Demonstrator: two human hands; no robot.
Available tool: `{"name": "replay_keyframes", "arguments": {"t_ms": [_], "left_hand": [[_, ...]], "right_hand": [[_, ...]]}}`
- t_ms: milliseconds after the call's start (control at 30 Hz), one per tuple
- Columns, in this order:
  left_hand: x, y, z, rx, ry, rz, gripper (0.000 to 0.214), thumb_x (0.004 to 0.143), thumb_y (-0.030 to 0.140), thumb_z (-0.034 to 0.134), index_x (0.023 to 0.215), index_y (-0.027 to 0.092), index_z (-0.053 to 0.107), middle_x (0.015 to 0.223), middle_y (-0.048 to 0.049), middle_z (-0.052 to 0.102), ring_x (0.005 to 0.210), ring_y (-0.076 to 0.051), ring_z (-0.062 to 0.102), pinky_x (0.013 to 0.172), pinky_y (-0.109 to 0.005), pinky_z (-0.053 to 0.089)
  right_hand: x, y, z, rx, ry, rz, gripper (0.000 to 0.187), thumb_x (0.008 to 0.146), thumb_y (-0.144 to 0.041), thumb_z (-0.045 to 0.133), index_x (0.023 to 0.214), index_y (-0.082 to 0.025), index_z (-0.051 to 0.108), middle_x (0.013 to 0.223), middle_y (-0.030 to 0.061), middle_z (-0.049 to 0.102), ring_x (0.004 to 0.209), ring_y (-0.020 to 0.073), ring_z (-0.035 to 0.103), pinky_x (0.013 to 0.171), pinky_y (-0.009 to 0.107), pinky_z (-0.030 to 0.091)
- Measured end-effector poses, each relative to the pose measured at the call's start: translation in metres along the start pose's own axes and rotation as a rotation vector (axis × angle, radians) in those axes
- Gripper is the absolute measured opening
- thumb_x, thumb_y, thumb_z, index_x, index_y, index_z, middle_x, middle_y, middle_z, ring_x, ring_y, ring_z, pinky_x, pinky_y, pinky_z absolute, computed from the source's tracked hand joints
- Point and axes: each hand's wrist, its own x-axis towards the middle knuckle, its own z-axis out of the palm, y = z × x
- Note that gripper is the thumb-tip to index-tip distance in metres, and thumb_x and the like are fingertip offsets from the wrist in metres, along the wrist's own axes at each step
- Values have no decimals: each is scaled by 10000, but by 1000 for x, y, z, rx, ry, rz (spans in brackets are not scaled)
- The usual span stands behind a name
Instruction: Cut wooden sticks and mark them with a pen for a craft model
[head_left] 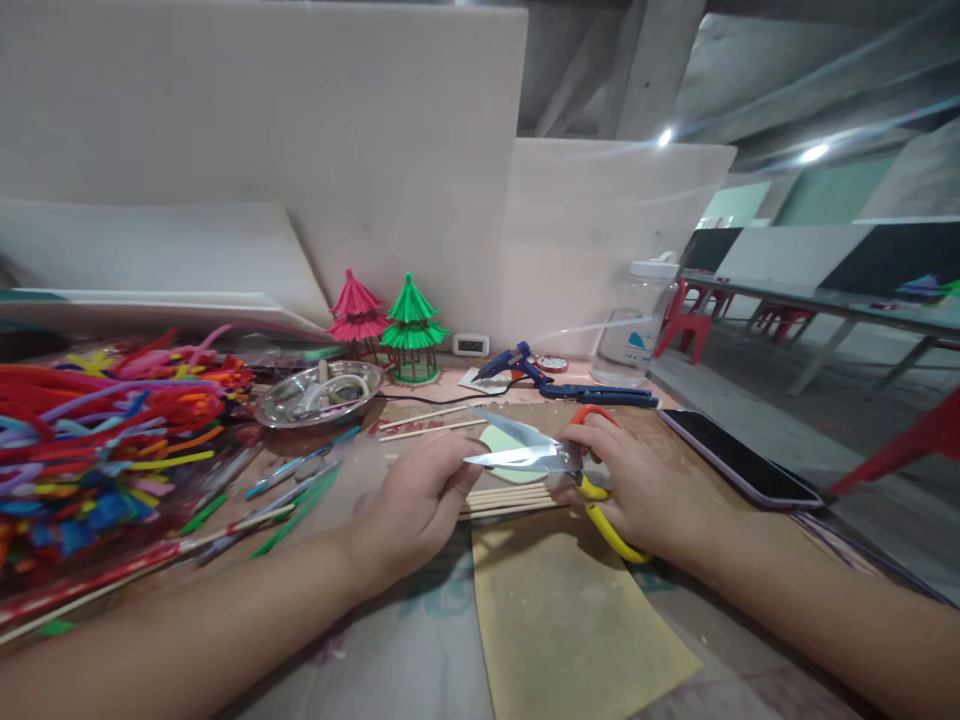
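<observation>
My right hand (pixel 637 480) is closed round the yellow and orange handles of a pair of scissors (pixel 532 452), whose blades are parted and point left. My left hand (pixel 416 505) is curled, pinching the ends of several thin wooden sticks (pixel 506 498) that lie on the table under the blades. A pale green round piece (pixel 504 445) sits just behind the blades. A tan sheet of paper (pixel 570 620) lies in front of both hands.
A heap of coloured pipe cleaners (pixel 97 430) fills the left side. A metal dish (pixel 319 392), two small paper pagodas (pixel 386 325), a blue glue gun (pixel 517 362), a plastic jar (pixel 637 325) and a phone (pixel 742 465) stand around. White boards wall the back.
</observation>
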Motion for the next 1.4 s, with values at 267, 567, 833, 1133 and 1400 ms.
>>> {"name": "replay_keyframes", "arguments": {"t_ms": [267, 567, 833, 1133, 1400], "left_hand": [[3, 5, -3, 16, -42, -24, 206, 963, 170, 392, 1001, 177, 594, 919, -56, 677, 846, -182, 645, 754, -298, 517], [-2, 2, 1, 49, -26, 2, 400, 794, 28, 409, 1123, 188, 570, 1043, -58, 720, 960, -189, 696, 827, -305, 569], [0, 2, 1, 53, -38, 4, 426, 783, 25, 407, 1136, 191, 576, 1064, -48, 725, 973, -173, 703, 842, -286, 580], [0, 2, 1, 117, -13, 49, 372, 827, 39, 406, 1127, 195, 559, 1019, -43, 726, 930, -176, 706, 811, -294, 580], [-5, 0, 1, 85, -1, 38, 363, 791, 39, 445, 1084, 206, 581, 1021, -49, 723, 942, -210, 698, 835, -342, 581]], "right_hand": [[-4, 6, 7, 0, 39, -67, 337, 894, -389, 626, 1114, -134, 623, 902, 99, 653, 788, 235, 654, 645, 340, 538], [-3, 0, -1, -137, 67, -156, 291, 872, -310, 587, 1089, -119, 624, 890, 113, 660, 753, 223, 628, 595, 311, 499], [-3, 0, -1, -137, 54, -161, 298, 878, -328, 620, 1092, -120, 631, 899, 114, 676, 770, 220, 626, 622, 308, 502], [-3, 1, 1, -101, 14, -121, 316, 866, -359, 650, 1093, -141, 620, 888, 92, 654, 770, 216, 627, 619, 297, 492], [-2, 0, 0, -51, -31, -100, 348, 884, -414, 644, 1112, -154, 610, 917, 100, 665, 793, 232, 646, 638, 320, 506]]}}
